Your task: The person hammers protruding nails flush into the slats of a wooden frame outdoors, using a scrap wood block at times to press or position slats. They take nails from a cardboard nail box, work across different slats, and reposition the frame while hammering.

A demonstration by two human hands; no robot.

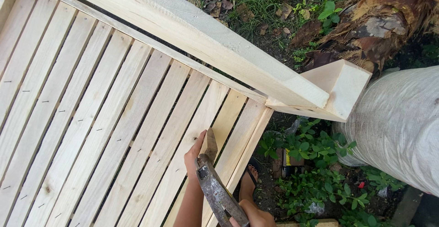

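My right hand (254,216) grips the handle of a worn metal hammer (215,188) at the bottom edge of the view. The hammer's wooden-looking head (210,145) rests against a pale slat of the slatted wooden panel (114,117). My left hand (194,156) lies on that slat just left of the head, fingers pinched together with the thumb up. Whatever the fingers pinch is hidden behind the hammer head. Small nails dot the slats further left.
A thick pale timber beam (206,39) runs diagonally along the panel's far edge and meets a square post end (342,86). A grey woven sack (398,126) stands at right. My sandalled foot (249,181), green plants (311,149) and a tree trunk (379,21) are beyond the panel.
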